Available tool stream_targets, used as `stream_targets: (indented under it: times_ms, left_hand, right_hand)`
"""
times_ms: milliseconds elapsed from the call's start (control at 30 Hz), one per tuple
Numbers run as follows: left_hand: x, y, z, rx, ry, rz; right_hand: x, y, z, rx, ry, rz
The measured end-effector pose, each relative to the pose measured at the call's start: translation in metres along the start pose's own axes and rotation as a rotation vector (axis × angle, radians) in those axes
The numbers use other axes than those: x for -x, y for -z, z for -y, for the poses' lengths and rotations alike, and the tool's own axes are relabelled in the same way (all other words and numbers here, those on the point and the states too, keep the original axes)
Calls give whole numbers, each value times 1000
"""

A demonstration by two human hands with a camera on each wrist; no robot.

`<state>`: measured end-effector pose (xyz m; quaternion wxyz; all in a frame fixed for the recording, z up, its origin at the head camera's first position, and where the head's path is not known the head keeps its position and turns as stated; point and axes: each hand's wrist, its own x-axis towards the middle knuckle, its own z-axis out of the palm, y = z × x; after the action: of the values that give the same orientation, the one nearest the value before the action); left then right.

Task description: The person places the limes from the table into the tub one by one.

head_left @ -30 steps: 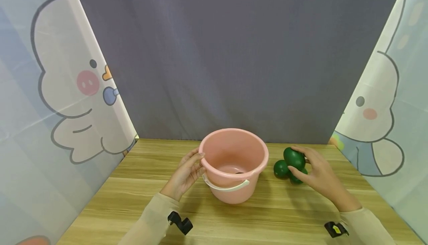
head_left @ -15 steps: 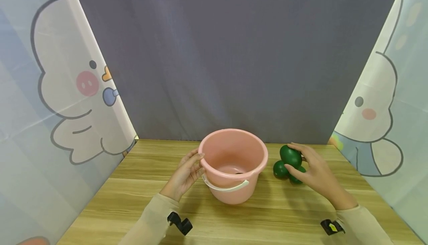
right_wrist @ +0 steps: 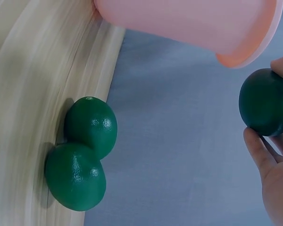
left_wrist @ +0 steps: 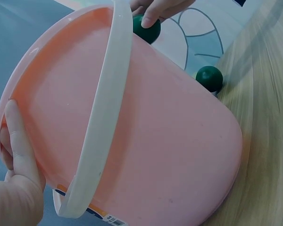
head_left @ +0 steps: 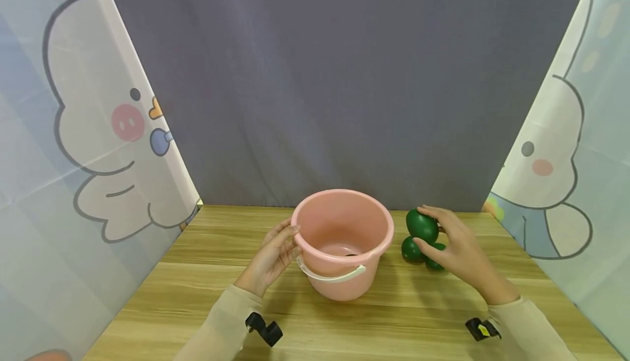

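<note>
A pink bucket [head_left: 344,291] with a white handle [head_left: 334,278] stands upright on the table. My left hand [head_left: 269,260] holds its rim on the left side, the thumb at the rim edge. To the right, my right hand [head_left: 461,251] grips a glossy dark green, egg-shaped fruit [head_left: 421,226] between thumb and fingers. In the right wrist view that fruit [right_wrist: 265,102] is raised off the table, level with the bucket's upper part. Two more such fruits lie side by side below it, one at left [head_left: 411,250] and one [head_left: 436,258] partly behind my thumb.
The wood-grain table [head_left: 197,295] runs back to a dark grey curtain [head_left: 344,87]. Cartoon-printed cloths [head_left: 93,197] flank both sides. A small dark spot [head_left: 351,255] shows at the bucket's bottom, mostly hidden by the front rim.
My right hand has moved the held fruit up and to the left, away from the two on the table. My left hand and the bucket have stayed in place.
</note>
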<state>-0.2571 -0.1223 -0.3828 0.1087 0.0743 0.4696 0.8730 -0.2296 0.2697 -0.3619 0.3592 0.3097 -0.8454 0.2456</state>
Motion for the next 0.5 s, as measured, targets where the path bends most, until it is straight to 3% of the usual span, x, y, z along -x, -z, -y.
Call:
stream_targets:
  times_ms: [500]
  left_hand:
    - [1,-1,0,18,0,-11]
  right_hand:
    - [-8,-1,6,-10,5,-7]
